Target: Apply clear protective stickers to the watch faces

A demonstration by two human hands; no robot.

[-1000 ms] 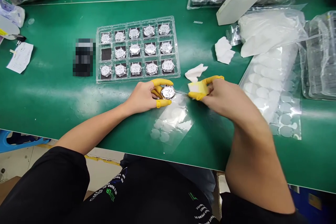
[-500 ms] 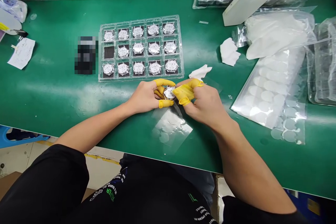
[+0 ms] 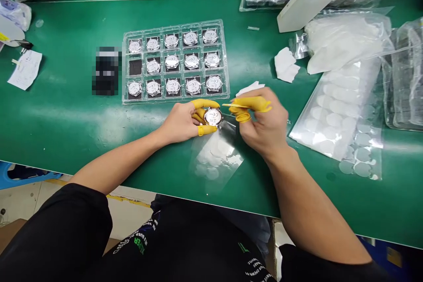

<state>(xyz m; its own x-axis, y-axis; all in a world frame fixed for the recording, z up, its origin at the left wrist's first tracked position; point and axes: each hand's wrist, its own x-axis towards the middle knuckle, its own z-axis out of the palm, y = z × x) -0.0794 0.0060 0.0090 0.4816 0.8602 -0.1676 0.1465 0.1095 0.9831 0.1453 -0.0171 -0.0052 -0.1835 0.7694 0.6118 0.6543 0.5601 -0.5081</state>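
Note:
A round silver watch case (image 3: 213,117) is held by its edge in my left hand (image 3: 190,121), its engraved back facing up. Yellow finger cots cover the fingertips of both hands. Just right of the watch case, my right hand (image 3: 262,121) is pinched closed, slightly blurred. A thin yellow piece (image 3: 226,105) sticks out from its fingertips towards the watch case, apart from it; its kind is unclear. Beneath the hands lies a clear plastic sheet (image 3: 214,161) with round whitish film pieces. Behind them, a clear compartment tray (image 3: 225,75) holds several similar watch cases, with one middle-row compartment at the left bare.
A pixelated dark object (image 3: 106,72) sits left of the tray. To the right are crumpled white paper (image 3: 286,65), a white bottle (image 3: 310,2), sheets of round stickers (image 3: 333,119) and stacked clear trays (image 3: 405,79). A paper note (image 3: 25,69) lies at far left.
My right hand has drawn back to the right from the watch case, taking the yellow piece off its back and uncovering the engraving. My left hand keeps its hold.

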